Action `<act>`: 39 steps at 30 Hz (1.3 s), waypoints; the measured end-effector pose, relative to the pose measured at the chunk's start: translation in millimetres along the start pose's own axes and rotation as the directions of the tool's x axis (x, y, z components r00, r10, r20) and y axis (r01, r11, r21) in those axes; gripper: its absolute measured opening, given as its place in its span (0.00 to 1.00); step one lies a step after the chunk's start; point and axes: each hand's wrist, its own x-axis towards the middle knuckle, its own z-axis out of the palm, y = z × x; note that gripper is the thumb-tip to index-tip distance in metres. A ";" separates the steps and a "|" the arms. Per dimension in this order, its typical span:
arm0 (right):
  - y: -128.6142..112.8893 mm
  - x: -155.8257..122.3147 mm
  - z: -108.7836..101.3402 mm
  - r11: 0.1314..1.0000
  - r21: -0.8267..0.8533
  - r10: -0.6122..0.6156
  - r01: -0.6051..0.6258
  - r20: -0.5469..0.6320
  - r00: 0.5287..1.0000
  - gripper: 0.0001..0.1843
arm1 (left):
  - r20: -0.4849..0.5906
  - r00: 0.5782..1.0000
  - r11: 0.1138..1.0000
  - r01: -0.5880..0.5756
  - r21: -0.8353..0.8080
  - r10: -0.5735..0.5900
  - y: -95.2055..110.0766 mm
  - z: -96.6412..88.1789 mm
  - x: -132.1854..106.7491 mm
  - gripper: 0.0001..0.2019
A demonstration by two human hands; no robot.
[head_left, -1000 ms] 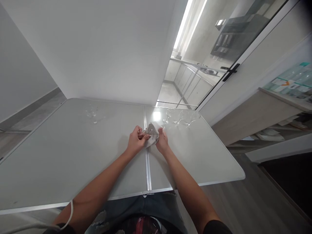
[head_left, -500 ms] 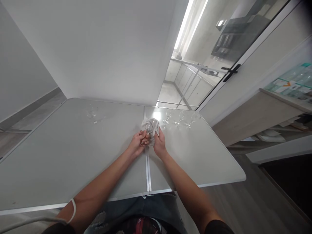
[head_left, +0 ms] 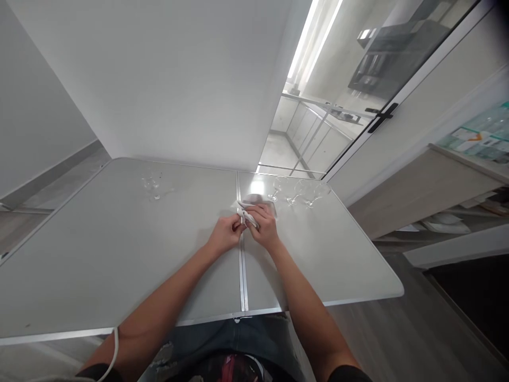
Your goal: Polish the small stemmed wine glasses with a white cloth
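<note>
Both my hands meet over the middle seam of a grey folding table [head_left: 119,254]. My left hand [head_left: 225,236] is closed on the stem end of a clear glass, which is mostly hidden. My right hand [head_left: 264,225] is closed over a white cloth [head_left: 248,207] wrapped around the glass's bowl. Just beyond my right hand, three clear stemmed glasses [head_left: 296,193] stand in a row near the table's far right edge. One more small clear glass [head_left: 153,185] sits at the far left of the table.
A white wall panel rises behind the table. To the right are a glass door with a black handle [head_left: 382,116] and a wooden counter [head_left: 429,185]. A white cable [head_left: 113,350] lies by my left arm at the table's near edge.
The glass was tipped up with its bowl showing half a second ago; now my right hand has come over it with the cloth and covers it.
</note>
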 end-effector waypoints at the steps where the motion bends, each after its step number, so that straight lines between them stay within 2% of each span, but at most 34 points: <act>1: 2.0 -0.4 -0.3 0.993 0.074 0.092 -0.089 -0.041 0.995 0.14 | 0.025 1.000 1.000 -0.015 0.015 0.015 -0.1 0.8 -0.9 0.16; 2: 4.0 -0.7 0.1 0.967 0.175 0.202 -0.186 -0.078 0.976 0.15 | 0.043 0.999 1.000 -0.025 0.018 0.024 -0.4 1.8 -1.6 0.18; 4: 7.1 -0.9 3.0 0.833 0.427 0.438 -0.353 -0.119 0.891 0.19 | 0.054 0.998 1.000 -0.011 -0.026 0.012 -0.9 4.0 -2.4 0.19; 6: 7.5 -0.1 7.4 0.645 0.651 0.604 -0.400 -0.115 0.788 0.22 | 0.044 0.998 0.987 0.056 -0.151 -0.050 -1.3 6.1 -1.9 0.19; 7: 6.4 0.7 9.8 0.567 0.728 0.644 -0.386 -0.100 0.759 0.23 | 0.043 0.995 0.968 0.100 -0.228 -0.093 -1.6 7.0 -1.3 0.19; 9: 2.2 2.6 14.3 0.452 0.822 0.654 -0.346 -0.041 0.756 0.26 | 0.061 0.982 0.911 0.186 -0.367 -0.176 -3.0 9.1 0.6 0.20; 12: -5.8 3.7 21.4 0.309 0.887 0.600 -0.344 0.098 0.794 0.30 | 0.092 0.957 0.821 0.283 -0.496 -0.275 -7.0 14.0 3.0 0.23; 15: -12.6 1.0 31.3 0.245 0.897 0.590 -0.368 0.163 0.791 0.30 | 0.081 0.950 0.765 0.291 -0.574 -0.301 -12.7 22.5 3.6 0.24; 18: -18.2 -2.5 42.8 0.317 0.877 0.607 -0.362 0.106 0.788 0.27 | -0.070 0.954 0.808 0.207 -0.552 -0.292 -19.1 28.7 4.2 0.24; 20: -21.3 -3.1 48.8 0.401 0.838 0.571 -0.369 0.087 0.817 0.28 | -0.171 0.939 0.839 0.173 -0.516 -0.299 -23.1 27.3 5.6 0.23; 23: -24.2 -1.8 52.7 0.499 0.771 0.485 -0.397 0.132 0.865 0.28 | -0.217 0.909 0.841 0.210 -0.498 -0.355 -25.8 16.9 8.6 0.27; 25: -24.5 -1.5 51.9 0.464 0.764 0.463 -0.449 0.224 0.858 0.27 | -0.201 0.901 0.820 0.232 -0.524 -0.384 -23.4 7.7 9.9 0.34; 27: -22.8 -2.4 48.8 0.353 0.777 0.455 -0.520 0.343 0.822 0.27 | -0.115 0.922 0.758 0.227 -0.612 -0.370 -17.6 -0.1 10.5 0.36; 29: -19.3 -4.2 44.5 0.251 0.782 0.449 -0.570 0.427 0.785 0.27 | 0.023 0.946 0.652 0.241 -0.719 -0.323 -10.8 -5.1 10.7 0.32; 31: -14.4 -5.8 40.4 0.235 0.768 0.439 -0.595 0.463 0.770 0.26 | 0.101 0.948 0.582 0.268 -0.768 -0.303 -6.5 -6.7 10.8 0.28; 33: -10.0 -6.5 38.1 0.313 0.729 0.422 -0.608 0.467 0.777 0.25 | 0.079 0.946 0.600 0.262 -0.756 -0.313 -6.8 -5.2 10.9 0.26; 34: -8.5 -6.6 37.9 0.394 0.697 0.417 -0.600 0.446 0.792 0.24 | 0.035 0.948 0.635 0.240 -0.734 -0.318 -8.6 -3.6 10.9 0.26; 37: -7.9 -6.4 41.0 0.726 0.470 0.438 -0.502 0.246 0.865 0.20 | -0.151 0.944 0.783 0.147 -0.605 -0.294 -16.3 2.0 10.6 0.25; 38: -8.8 -6.4 42.5 0.808 0.357 0.442 -0.470 0.162 0.882 0.18 | -0.206 0.939 0.823 0.121 -0.555 -0.277 -18.3 3.3 10.4 0.25; 39: -9.8 -6.5 43.7 0.853 0.264 0.439 -0.449 0.099 0.893 0.16 | -0.238 0.935 0.846 0.104 -0.523 -0.262 -19.6 4.1 10.3 0.25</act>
